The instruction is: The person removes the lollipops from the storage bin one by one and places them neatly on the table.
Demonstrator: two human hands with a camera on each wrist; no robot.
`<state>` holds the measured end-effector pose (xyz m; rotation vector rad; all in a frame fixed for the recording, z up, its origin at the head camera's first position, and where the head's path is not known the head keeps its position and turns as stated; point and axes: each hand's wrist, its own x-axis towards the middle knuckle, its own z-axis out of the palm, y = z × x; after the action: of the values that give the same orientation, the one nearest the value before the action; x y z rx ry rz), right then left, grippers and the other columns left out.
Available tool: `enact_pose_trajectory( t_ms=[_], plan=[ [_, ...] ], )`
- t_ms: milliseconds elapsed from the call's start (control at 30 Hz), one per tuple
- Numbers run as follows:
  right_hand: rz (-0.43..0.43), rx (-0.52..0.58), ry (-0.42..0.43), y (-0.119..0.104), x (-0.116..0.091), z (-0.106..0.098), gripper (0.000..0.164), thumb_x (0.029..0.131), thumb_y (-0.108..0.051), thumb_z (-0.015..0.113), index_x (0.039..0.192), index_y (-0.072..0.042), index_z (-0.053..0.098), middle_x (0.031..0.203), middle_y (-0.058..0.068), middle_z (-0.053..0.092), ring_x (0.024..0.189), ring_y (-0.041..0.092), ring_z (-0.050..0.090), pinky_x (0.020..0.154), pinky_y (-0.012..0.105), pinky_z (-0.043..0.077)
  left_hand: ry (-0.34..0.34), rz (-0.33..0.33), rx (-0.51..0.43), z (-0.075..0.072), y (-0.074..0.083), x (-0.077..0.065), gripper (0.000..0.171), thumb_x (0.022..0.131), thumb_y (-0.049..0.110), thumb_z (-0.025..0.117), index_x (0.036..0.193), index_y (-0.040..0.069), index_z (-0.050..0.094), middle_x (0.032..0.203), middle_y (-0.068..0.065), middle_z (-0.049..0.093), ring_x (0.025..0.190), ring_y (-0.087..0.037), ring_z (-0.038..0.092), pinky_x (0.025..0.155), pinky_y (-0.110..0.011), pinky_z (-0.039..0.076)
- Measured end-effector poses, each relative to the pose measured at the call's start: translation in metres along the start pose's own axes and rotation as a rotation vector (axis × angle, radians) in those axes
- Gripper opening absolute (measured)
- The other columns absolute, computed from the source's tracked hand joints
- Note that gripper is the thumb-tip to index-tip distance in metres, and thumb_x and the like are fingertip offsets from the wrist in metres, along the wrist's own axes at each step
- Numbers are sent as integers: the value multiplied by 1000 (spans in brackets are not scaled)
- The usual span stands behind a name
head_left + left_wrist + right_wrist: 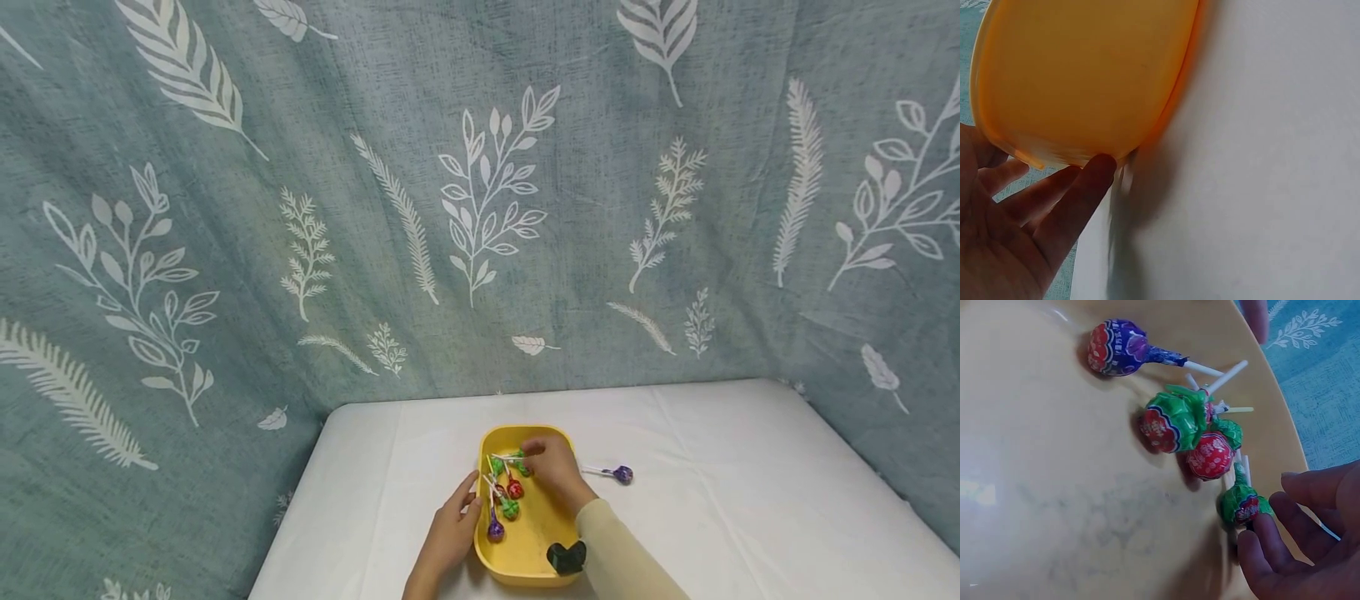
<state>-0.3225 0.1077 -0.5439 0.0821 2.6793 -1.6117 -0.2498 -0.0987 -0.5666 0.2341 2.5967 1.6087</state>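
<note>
In the head view, a yellow tray holds several wrapped lollipops at its left and far side. Among them are a purple lollipop, a green lollipop and a red lollipop. My left hand rests against the tray's left outer wall, its fingers extended along the side in the left wrist view. Over the tray's far end, my right hand has loosely bent, spread fingers. Their tips are close to another green lollipop; whether they touch it is unclear.
A purple lollipop lies on the white tablecloth, right of the tray. Near the tray's near right corner is a dark, heart-shaped object beside the right sleeve. Behind the table hangs a teal leaf-patterned curtain.
</note>
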Motion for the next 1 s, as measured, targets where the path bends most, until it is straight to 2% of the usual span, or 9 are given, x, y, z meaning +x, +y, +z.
enact_pose_trajectory(
  t_ms=[167,367,633,1000],
  plan=[
    [-20,-27,13,3,2,4,19,92,2,68,110,4,72,104,12,70,96,28,64,84,45,56,-3,-2,-6,0,0,0,50,106,23,53,154,11,45,129,-25,62,104,-34,69,90,-51,56],
    [-21,-68,25,3,4,7,16,90,2,71,105,2,74,99,9,70,91,25,64,82,44,56,-1,-10,-13,1,0,1,50,106,25,54,154,12,45,129,-24,63,104,-34,69,89,-51,56],
    [-71,-168,12,5,3,8,16,84,4,74,99,-1,75,94,7,71,88,25,64,81,45,56,-6,-16,-17,1,0,1,50,106,24,53,154,11,44,129,-24,63,98,-31,71,85,-48,58],
    [-66,-182,-31,10,3,10,16,82,-1,79,97,-4,77,96,5,72,90,25,65,82,45,56,-10,-19,0,1,-3,2,50,107,23,52,154,11,44,127,-21,64,103,-33,70,89,-49,57]
  ],
)
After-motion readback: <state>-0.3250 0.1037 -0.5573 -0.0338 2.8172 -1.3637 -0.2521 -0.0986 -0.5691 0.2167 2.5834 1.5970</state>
